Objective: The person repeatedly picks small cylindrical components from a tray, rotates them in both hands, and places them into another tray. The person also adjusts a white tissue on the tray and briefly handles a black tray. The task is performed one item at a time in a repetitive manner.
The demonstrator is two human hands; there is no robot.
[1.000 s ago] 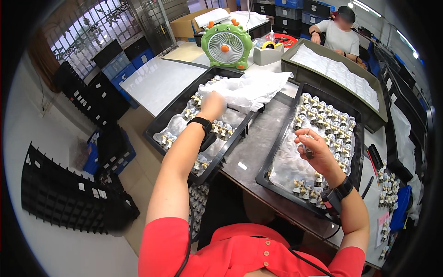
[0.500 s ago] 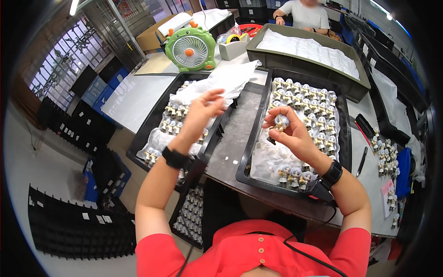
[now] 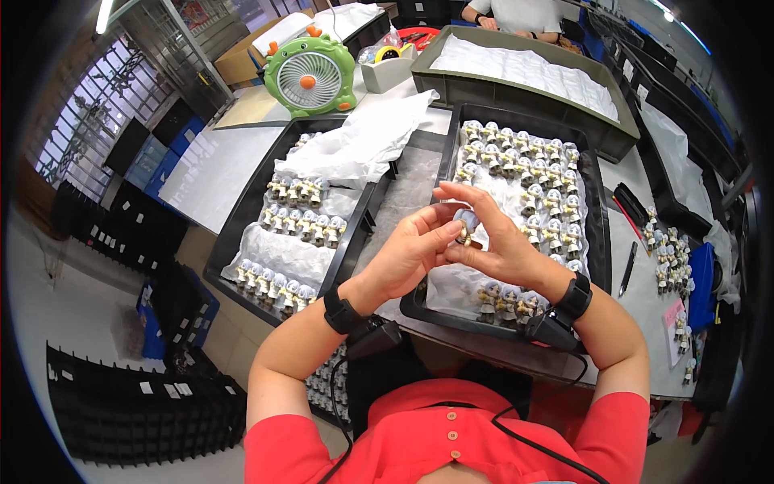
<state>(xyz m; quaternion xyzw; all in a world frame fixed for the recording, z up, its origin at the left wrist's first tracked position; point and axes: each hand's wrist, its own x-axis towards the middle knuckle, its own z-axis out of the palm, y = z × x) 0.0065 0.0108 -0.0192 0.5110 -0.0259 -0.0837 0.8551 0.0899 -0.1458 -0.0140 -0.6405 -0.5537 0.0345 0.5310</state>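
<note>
Holding grey-haired figurine (image 3: 466, 219) | left hand (image 3: 409, 248) + right hand (image 3: 509, 248) closed around it, above right black tray's (image 3: 602, 218) left side | looks partway: that tray part-filled, bare liner (image 3: 451, 284) left; left black tray (image 3: 240, 222) has spaced rows

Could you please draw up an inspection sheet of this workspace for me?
Surface: grey table, bearing left tray and right tray, both black.
Work items: one figurine between the hands; more figurines in rows in both trays.
Clutter: white sheet over part of the left tray; pen and loose figurines right of the right tray.
Hands: left hand and right hand both hold the figurine.
Cables: black, across the red shirt.
Surroundings: green fan, olive crate, co-worker beyond.
</note>
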